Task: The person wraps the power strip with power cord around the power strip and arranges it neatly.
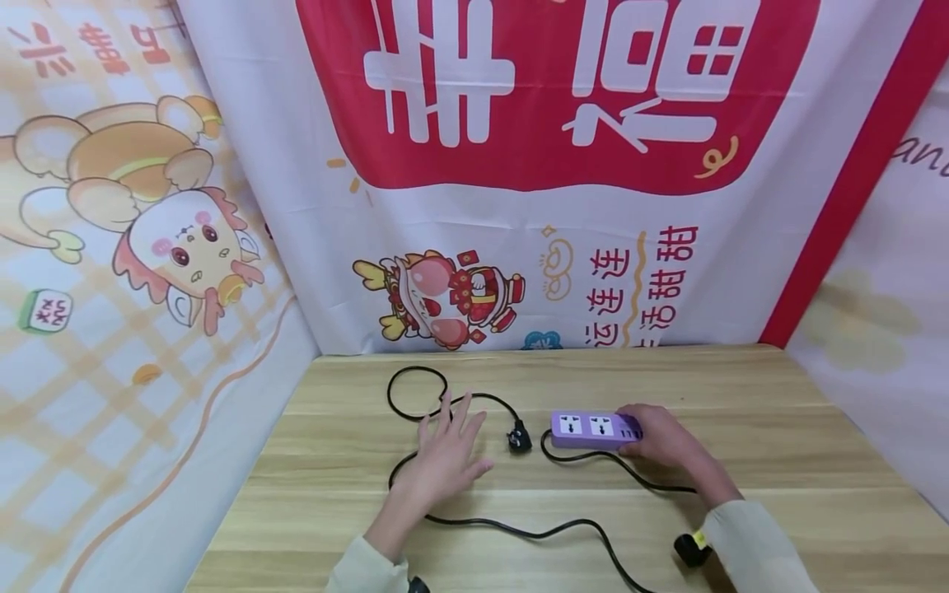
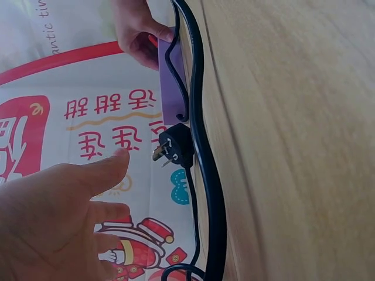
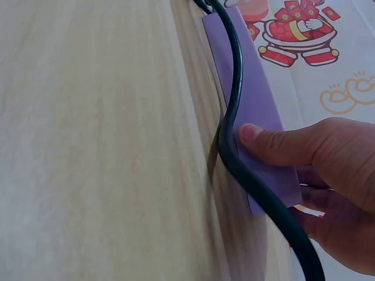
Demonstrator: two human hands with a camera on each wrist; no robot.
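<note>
A purple power strip (image 1: 582, 441) with white sockets lies on the table. Its right end is gripped by my right hand (image 1: 660, 441), thumb on the near side and fingers behind, as the right wrist view shows. My left hand (image 1: 448, 453) hovers over the black cord (image 1: 511, 527) with its fingers spread, holding nothing. Just right of that hand a black plug (image 1: 519, 436) lies on the table, its metal prongs (image 2: 161, 153) visible in the left wrist view. The cord leaves the strip's left end, and part of it passes beneath my left arm.
A wooden table (image 1: 334, 494) carries everything. Behind it hangs a printed white and red cloth (image 1: 460, 222), with another patterned cloth (image 1: 245, 395) on the left. A loop of cord (image 1: 389, 391) lies toward the back left. A small black object (image 1: 691, 550) shows by the right sleeve.
</note>
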